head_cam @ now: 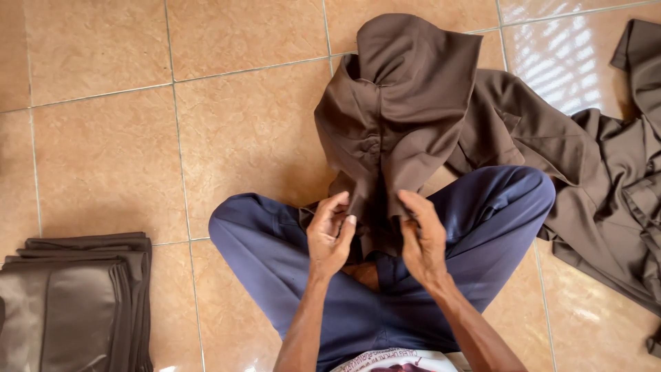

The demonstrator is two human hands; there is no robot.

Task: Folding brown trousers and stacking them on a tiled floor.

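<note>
A brown garment (pixel 399 103) stands bunched up in front of me, its lower edge hanging down between my crossed legs in blue trousers (pixel 275 255). My left hand (pixel 330 234) pinches the garment's lower left edge between thumb and fingers. Pressed against the lower right edge is my right hand (pixel 421 238), fingers curled on the cloth. Both hands sit just above my lap, close together.
A stack of folded brown garments (pixel 76 296) lies on the tan tiled floor (pixel 110 151) at the lower left. A loose heap of brown cloth (pixel 606 179) spreads over the floor on the right, beside my right knee.
</note>
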